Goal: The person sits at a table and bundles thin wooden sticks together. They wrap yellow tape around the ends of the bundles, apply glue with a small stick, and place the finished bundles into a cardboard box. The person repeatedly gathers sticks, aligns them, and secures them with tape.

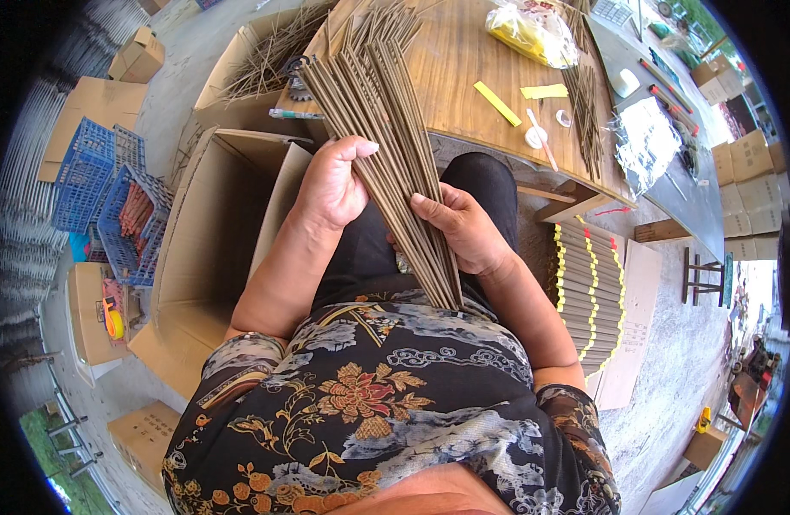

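A bundle of thin brown sticks (384, 146) slants across my lap, its top fanned out over the near edge of the wooden table and its lower end close to my belly. My left hand (336, 182) grips it along the left side, thumb laid over the front. Lower down on the right, my right hand (463, 225) is wrapped around the same bundle, thumb pressed on the sticks. The fingers behind the bundle are mostly hidden. More loose sticks (386, 26) lie on the table just beyond the fanned ends.
On the wooden table (450, 69) are yellow strips (496, 105), a plastic bag with yellow contents (532, 34) and a small white lid (535, 137). An open cardboard box (210, 232) stands at my left, near blue crates (94, 176). Yellow-banded stick bundles (590, 292) lie at right.
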{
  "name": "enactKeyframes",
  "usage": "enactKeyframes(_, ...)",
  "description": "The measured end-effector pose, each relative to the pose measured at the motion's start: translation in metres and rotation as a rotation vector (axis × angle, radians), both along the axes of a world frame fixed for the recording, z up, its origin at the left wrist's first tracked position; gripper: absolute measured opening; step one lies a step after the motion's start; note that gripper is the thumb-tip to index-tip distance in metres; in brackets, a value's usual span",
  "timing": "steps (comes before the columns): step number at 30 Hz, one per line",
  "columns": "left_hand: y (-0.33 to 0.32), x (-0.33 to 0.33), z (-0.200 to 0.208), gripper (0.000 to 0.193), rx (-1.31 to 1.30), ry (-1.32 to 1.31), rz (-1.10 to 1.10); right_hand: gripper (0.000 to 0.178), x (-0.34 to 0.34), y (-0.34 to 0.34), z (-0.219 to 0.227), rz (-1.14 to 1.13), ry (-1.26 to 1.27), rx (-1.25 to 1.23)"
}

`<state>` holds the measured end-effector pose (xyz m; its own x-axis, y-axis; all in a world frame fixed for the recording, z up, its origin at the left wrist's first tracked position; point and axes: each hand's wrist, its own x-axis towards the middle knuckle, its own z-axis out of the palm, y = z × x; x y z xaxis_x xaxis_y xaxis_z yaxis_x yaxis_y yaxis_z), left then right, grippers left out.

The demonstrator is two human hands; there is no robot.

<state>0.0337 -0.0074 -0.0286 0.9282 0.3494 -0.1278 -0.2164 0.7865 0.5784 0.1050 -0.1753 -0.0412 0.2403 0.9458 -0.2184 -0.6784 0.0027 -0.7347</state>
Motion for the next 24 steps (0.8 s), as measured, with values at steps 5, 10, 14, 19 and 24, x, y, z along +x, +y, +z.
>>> enactKeyframes(5,0.006,0.000,-0.005,0.031,-0.038,-0.054,-0.068,0.024,-0.001,0.001,0.004,-0.023,0.015,-0.024)
enactKeyframes(10,0.000,0.003,0.001,0.025,0.000,0.046,-0.031,0.025,0.001,0.002,0.001,0.017,-0.029,-0.010)
enactKeyframes(14,0.000,0.008,-0.006,0.018,-0.012,0.091,-0.008,0.026,0.001,0.004,0.000,0.005,-0.096,-0.067)
enactKeyframes(19,0.006,0.011,-0.011,0.017,-0.069,0.123,0.005,0.025,0.003,0.010,-0.002,-0.029,-0.089,-0.065)
enactKeyframes(24,0.014,0.012,-0.020,0.023,-0.079,0.095,0.023,0.025,0.008,0.016,-0.007,-0.047,-0.100,-0.050)
